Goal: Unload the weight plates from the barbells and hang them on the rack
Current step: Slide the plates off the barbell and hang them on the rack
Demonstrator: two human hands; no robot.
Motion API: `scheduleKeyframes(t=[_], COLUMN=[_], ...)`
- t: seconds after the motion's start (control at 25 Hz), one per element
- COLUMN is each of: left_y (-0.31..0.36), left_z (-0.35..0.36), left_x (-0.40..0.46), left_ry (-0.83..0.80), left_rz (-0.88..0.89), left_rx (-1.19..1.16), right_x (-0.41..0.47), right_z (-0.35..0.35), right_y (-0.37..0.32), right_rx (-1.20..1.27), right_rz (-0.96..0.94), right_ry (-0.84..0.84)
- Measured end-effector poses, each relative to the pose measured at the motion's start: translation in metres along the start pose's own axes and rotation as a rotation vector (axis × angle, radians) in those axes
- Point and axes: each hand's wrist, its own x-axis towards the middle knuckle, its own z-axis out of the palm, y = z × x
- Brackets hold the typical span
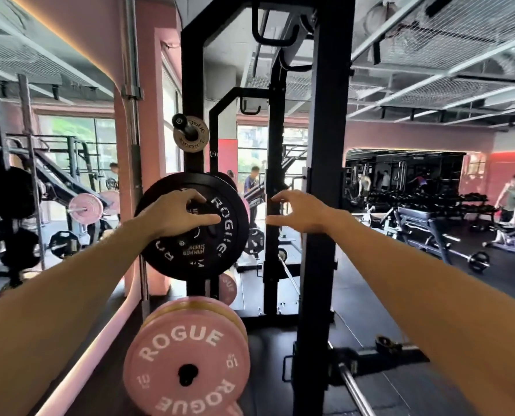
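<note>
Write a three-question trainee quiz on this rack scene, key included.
1. True or false: the left hand rests on the black plate.
2. The right hand is: A) gripping the pink plate, B) free in the air beside the black plate, C) holding a barbell.
3. Which plate hangs on the rack below the black one?

Key: 1 true. 2 B. 3 the pink plate.

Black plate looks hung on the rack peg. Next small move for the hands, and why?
Probably ease the left hand off the black plate. The plate sits on the rack between the small plate above and the pink plates below, the left hand only rests fingers on its face, and the right hand is already clear, holding nothing.
</note>
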Motion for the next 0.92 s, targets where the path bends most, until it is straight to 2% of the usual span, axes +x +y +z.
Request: scheduleKeyframes(t=[0.28, 0.44, 0.72, 0.92], left_y=[0.117, 0.188, 0.335, 0.387], left_z=[0.026, 0.055, 0.152, 0.170], left_x=[-0.031, -0.033, -0.034, -0.025], left_ry=[-0.069, -0.089, -0.111, -0.114], left_rz=[0.067, 0.084, 0.044, 0.006], left_rx=[0.005, 0.026, -0.051, -0.062], right_x=[-0.102, -0.154, -0.247, -0.267], right_z=[-0.068, -0.105, -0.168, -0.181], right_y=[0.061, 0.129, 0.277, 0.331], right_rx=[-0.025, -0.039, -0.039, -0.031], right_rz=[0.105, 0.140, 0.202, 0.193], right_ry=[0.051, 0.069, 0.014, -0.030])
